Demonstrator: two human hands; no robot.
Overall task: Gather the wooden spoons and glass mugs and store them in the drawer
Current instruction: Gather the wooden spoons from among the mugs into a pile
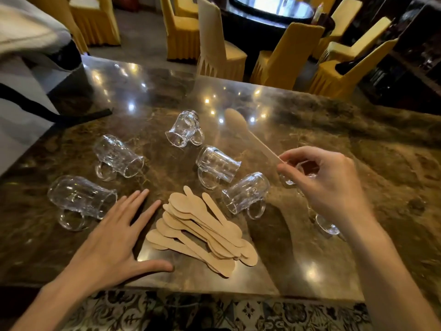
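Note:
A pile of several flat wooden spoons (202, 231) lies near the front edge of the brown marble table (334, 130). Several glass mugs lie on their sides around it: one at far left (78, 199), one behind it (118, 157), one at the back (185, 129), two right of centre (216, 164) (245, 193). My right hand (327, 185) pinches the handle of a single wooden spoon (241, 126), held in the air with its bowl pointing away. Another mug (327, 225) is partly hidden under that hand. My left hand (114, 242) rests flat on the table, fingers spread, left of the pile.
A grey bag with a black strap (31, 96) sits on the table's left side. Beyond the far edge stand yellow-covered chairs (284, 58) around a dark round table (269, 10). Patterned floor tiles (191, 311) show below the front edge.

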